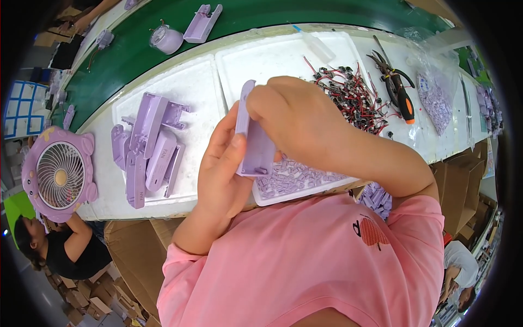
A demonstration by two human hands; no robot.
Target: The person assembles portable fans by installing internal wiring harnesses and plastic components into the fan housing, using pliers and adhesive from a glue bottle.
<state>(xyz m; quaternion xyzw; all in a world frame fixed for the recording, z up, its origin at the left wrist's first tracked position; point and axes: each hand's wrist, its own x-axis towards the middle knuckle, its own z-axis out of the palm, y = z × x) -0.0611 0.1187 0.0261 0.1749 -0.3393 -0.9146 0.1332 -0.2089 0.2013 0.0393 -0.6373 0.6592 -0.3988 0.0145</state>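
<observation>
My left hand (219, 175) grips a lilac plastic housing (257, 151), an open, trough-like shell tilted up in front of my chest. Over its far end curls my right hand (298, 121), with the fingers closed and reaching inside the shell. What those fingers pinch, if anything, is hidden behind the hand. Below the hands, a white foam tray (267, 199) carries many small lilac plastic pieces (294, 179). Beyond my right wrist lies a heap of small black parts with red and black wires (351, 101).
More lilac housings (147, 147) are piled at left, beside a lilac animal-shaped fan (61, 175). Pliers (389, 73), an orange-and-black screwdriver (404, 101), a bottle (318, 48) and a bag of lilac pieces (436, 103) lie at right. A green conveyor belt (239, 16) runs behind. Other people sit either side.
</observation>
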